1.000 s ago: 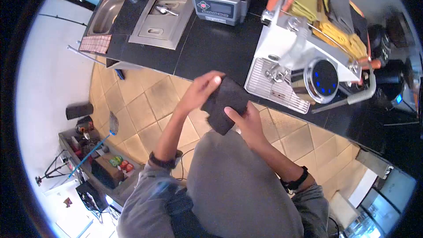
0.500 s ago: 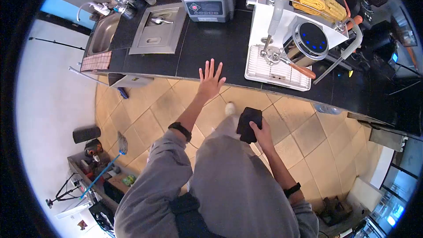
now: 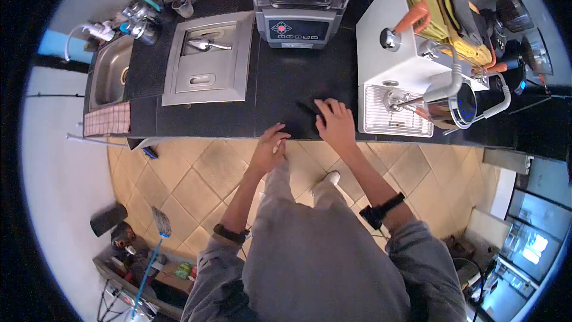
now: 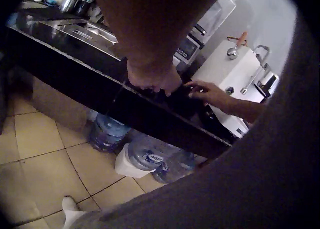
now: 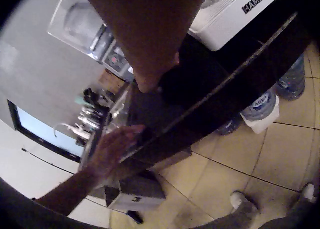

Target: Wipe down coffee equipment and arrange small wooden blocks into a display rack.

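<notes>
In the head view my right hand (image 3: 337, 126) rests on the black counter (image 3: 283, 74), fingers bent and spread, left of the espresso machine's drip tray (image 3: 381, 113). A thin dark shape lies by its fingertips; against the black surface I cannot tell whether it is the black cloth or a shadow. My left hand (image 3: 269, 151) is at the counter's front edge with loosely bent fingers, and nothing shows in it. The left wrist view has my left hand (image 4: 154, 80) close to my right hand (image 4: 210, 95); their undersides are hidden.
A blender (image 3: 297, 28) stands behind the hands. To the left are a steel panel (image 3: 179, 86) with a metal scoop (image 3: 205, 43), a sink (image 3: 110, 74) and a checked cloth (image 3: 107, 119). Water bottles (image 4: 107, 131) stand below the counter.
Both hands have come to the counter: the right moved up and forward from beside the leg, where it held the black cloth; the left moved down and its spread fingers relaxed. The view shifted closer.
</notes>
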Available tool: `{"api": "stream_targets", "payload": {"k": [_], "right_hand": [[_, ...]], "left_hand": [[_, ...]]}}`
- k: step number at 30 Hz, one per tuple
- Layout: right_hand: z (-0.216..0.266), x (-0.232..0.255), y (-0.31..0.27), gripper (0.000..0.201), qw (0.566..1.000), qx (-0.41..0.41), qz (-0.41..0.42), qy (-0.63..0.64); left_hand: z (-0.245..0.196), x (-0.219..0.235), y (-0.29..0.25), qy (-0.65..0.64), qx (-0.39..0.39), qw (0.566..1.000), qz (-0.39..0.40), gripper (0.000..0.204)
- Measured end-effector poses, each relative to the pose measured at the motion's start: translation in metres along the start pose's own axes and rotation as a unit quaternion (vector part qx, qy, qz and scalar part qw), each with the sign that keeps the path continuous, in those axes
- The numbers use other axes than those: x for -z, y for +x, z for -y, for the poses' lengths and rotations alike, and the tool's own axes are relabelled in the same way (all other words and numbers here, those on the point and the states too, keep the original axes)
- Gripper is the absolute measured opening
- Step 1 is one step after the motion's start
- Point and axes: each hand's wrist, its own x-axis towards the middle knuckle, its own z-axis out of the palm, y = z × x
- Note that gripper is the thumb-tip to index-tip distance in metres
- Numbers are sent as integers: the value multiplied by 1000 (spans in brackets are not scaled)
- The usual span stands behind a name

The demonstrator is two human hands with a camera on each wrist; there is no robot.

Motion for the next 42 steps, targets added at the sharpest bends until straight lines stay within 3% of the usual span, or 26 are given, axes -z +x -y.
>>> {"api": "stream_targets", "payload": {"k": [1, 2, 3, 5, 6, 11, 13, 20, 23, 26, 29, 31, 35, 37, 39, 42], "right_hand": [[4, -12, 4, 50, 997, 28, 40, -58], [7, -23, 7, 55, 994, -2, 98, -57], [9, -29, 11, 55, 994, -14, 96, -59], [11, -40, 20, 60, 991, 84, 7, -101], [6, -45, 27, 62, 991, 79, 40, -101], [-31, -58, 63, 59, 990, 5, -8, -140], [-44, -61, 80, 60, 976, -96, -80, -176], [-85, -80, 151, 60, 967, -152, -139, -149], [-68, -78, 136, 61, 953, -188, -92, -218], [-42, -80, 85, 64, 955, -173, -80, -228], [-6, -67, 21, 66, 965, -159, -50, -201], [14, -52, -8, 68, 977, -165, 41, -128], [1, -44, -13, 64, 983, -132, 24, -123], [-17, -53, 8, 67, 979, -125, -42, -153], [-23, -67, 36, 66, 976, -137, -61, -155], [12, -79, 66, 60, 982, -124, -63, -125]], "left_hand": [[8, 10, -1, -1, -7, 1000, -11, 18], [15, 19, 0, 23, -37, 999, -9, 18], [17, 26, 2, 21, -41, 999, 1, 18], [20, 38, 6, -1, -44, 998, 40, 18], [20, 44, 9, 10, -48, 997, 56, 18], [30, 54, 26, 2, -80, 991, 110, 20], [30, 54, 30, 3, -79, 989, 122, 20], [27, 61, 34, -10, -60, 984, 169, 22], [28, 65, 36, -10, -62, 981, 182, 21], [27, 65, 40, -11, -70, 980, 187, 21], [32, 62, 43, -13, -81, 979, 185, 21], [36, 59, 45, -17, -88, 979, 184, 21], [35, 59, 48, -27, -100, 977, 184, 20], [32, 62, 47, -16, -101, 977, 189, 19], [29, 68, 45, -61, -55, 977, 195, 19], [15, 84, 40, -69, -25, 988, 135, 18]]}}
